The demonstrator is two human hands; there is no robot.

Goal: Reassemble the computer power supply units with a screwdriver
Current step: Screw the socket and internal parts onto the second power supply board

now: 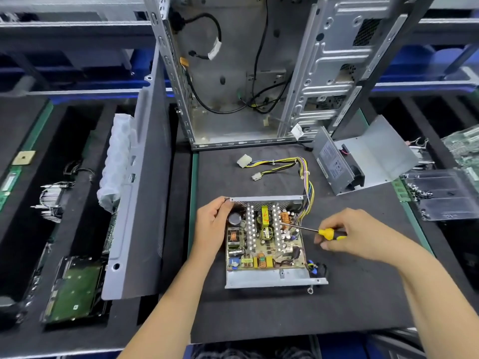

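The open power supply (264,239) sits in the middle of the dark work mat (259,314), lid off, its circuit board fully on show. So we're early or mid-way, I'd say: the board lies in its metal tray, but the cover (373,154) is lying well apart at the right rear, tilted on its side with the fan tucked inside, and it's not yet back on. Whether the board's screws are in, I can't tell from here.

The left hand (212,226) steadies the tray, fingers curled over its far left corner. The right hand (355,234) grips the screwdriver (318,231) by its yellow-and-black handle, the thin steel shaft reaching leftward with the tip over the board beside a copper coil. It looks like a board screw is being driven or sought.

Textures now: the tray is dull folded sheet steel with a perforated back wall; two rows of finned aluminium heat sinks run down the board; copper windings, yellow-taped transformers and round capacitors crowd around them. A bundle of yellow, black and purple wires (298,167) snakes off the back right corner to white plastic plugs on the mat. Behind stands an empty computer case (259,73), bare grey metal, with black cables dangling inside.

Left to do, by my reckoning: secure the board, fit the cover, screw it shut.
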